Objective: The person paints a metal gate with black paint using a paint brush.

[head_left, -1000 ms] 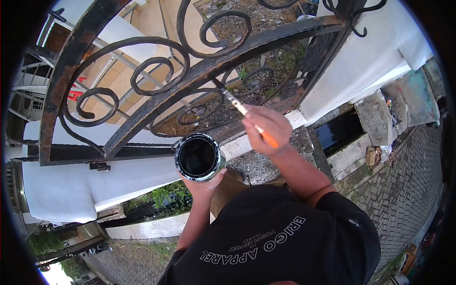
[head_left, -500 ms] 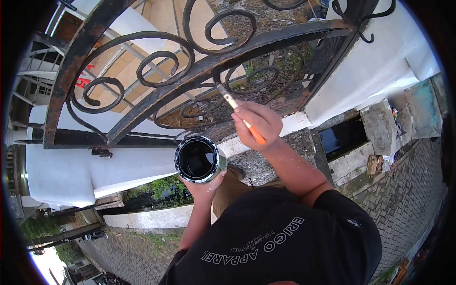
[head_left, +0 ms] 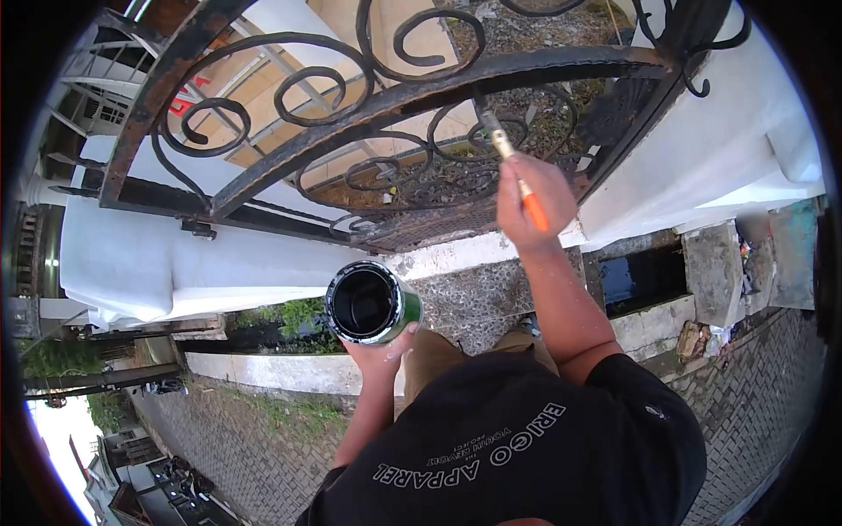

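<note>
My right hand is closed around a paintbrush with an orange and pale handle. The dark bristles point up at the lower edge of the curved bar of a black iron gate; whether they touch it I cannot tell. Rust-brown patches show on the gate's frame and scrolls. Lower down, my left hand holds an open can from beneath and the side. Dark paint is inside it, and its rim is smeared. The can is below the gate.
White walls stand at both sides of the gate. A water-filled drain lies at the right beside concrete slabs. Brick paving runs along the lower right. Green plants grow left of the can.
My right hand and the brush have moved right along the curved bar. The gate sits higher and further right in view. My left hand still holds the can.
</note>
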Demonstrator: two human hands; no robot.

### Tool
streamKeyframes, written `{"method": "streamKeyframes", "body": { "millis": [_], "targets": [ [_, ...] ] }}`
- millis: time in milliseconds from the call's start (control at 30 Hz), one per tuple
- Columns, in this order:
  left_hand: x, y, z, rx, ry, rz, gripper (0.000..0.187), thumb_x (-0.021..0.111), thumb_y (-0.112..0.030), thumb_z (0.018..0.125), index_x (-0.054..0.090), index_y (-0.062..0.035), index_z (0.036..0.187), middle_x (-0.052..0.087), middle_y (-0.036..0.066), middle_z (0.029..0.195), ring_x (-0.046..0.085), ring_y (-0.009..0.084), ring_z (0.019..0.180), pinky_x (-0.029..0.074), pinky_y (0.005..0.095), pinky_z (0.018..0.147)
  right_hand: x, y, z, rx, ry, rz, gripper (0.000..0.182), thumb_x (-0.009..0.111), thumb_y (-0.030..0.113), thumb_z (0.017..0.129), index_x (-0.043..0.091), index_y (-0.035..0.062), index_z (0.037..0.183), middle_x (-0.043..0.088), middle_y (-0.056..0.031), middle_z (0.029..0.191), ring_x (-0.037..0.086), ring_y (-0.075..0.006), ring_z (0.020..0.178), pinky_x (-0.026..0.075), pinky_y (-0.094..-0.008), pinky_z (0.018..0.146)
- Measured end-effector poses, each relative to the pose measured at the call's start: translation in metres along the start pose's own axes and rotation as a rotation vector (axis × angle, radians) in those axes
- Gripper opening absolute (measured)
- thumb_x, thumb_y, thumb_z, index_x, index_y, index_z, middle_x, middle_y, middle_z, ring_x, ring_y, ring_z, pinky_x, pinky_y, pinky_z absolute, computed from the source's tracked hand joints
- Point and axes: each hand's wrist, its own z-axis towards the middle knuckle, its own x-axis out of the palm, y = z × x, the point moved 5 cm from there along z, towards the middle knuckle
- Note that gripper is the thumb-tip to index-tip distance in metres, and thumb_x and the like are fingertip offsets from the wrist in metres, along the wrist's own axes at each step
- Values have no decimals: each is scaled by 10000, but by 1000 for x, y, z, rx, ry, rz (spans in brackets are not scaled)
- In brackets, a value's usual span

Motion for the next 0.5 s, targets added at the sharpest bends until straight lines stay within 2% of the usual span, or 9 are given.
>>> {"method": "streamKeyframes", "body": {
  "millis": [133, 267, 367, 433, 500],
  "targets": [
    [-16, 8, 2, -3, 26, 42, 1027, 937, -146, 554, 370, 1, 1397, 542, 143, 1312, 566, 254, 1198, 446, 387, 1049, 35, 28, -13, -56, 76, 76, 219, 745, -25, 750, 680, 8, 956, 701, -138, 871, 717, -273, 768, 595, -334, 656],
    [-42, 31, 12, -28, 72, -3, 1069, 948, -164, 552, 339, 12, 1412, 508, 159, 1353, 530, 262, 1249, 410, 404, 1086, 54, 54, -22, -67, 114, 141, 174, 751, -18, 749, 689, 17, 908, 703, -126, 846, 709, -264, 745, 578, -335, 648],
    [-64, 41, 29, 24, 166, -9, 1098, 960, -186, 552, 308, 7, 1415, 482, 170, 1374, 507, 272, 1275, 392, 413, 1101, 52, 45, -19, 67, 73, 114, 76, 733, 10, 802, 706, 21, 873, 710, -121, 815, 686, -238, 709, 534, -322, 642],
    [-75, 49, 38, 34, 221, -56, 1114, 964, -195, 552, 291, 1, 1418, 472, 172, 1381, 499, 275, 1283, 385, 415, 1106, 40, 26, -17, 197, 32, -24, 76, 730, 29, 824, 712, 1, 892, 717, -121, 838, 689, -226, 754, 536, -320, 694],
    [-85, 56, 47, 41, 276, -98, 1133, 966, -206, 559, 257, -15, 1422, 453, 173, 1388, 490, 280, 1290, 384, 416, 1101, 29, 17, -15, 317, -81, 7, 58, 702, 25, 871, 703, -19, 910, 718, -111, 878, 682, -187, 786, 529, -299, 712]
  ]
}}
